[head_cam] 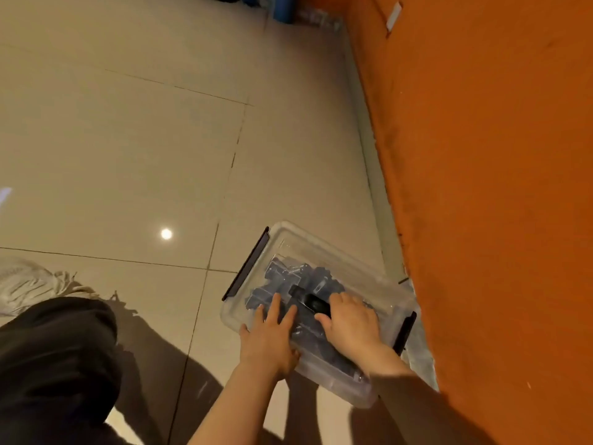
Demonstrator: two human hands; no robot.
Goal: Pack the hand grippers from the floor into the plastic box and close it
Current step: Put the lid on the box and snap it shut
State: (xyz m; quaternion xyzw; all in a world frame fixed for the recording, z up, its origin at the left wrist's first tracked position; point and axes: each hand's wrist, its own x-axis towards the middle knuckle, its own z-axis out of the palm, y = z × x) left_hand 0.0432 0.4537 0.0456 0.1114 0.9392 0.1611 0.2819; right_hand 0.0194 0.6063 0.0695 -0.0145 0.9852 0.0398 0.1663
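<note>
Two hands rest flat on the clear rectangular plastic box (321, 303), which sits on the beige tiled floor (128, 139) close beside the orange wall (497, 187). The left hand (269, 338) presses with straight, spread fingers on the near left part of the lid; the right hand (349, 322) lies beside it, fingers relaxed, gripping nothing that I can make out. Through the lid show the grey and black hand grippers (295, 284), already heaped inside. A long black latch (247, 264) runs along the left side, a second black latch (405, 332) on the right, so each hand sits nearer its own clip. Whether either is snapped down I cannot tell.
</note>
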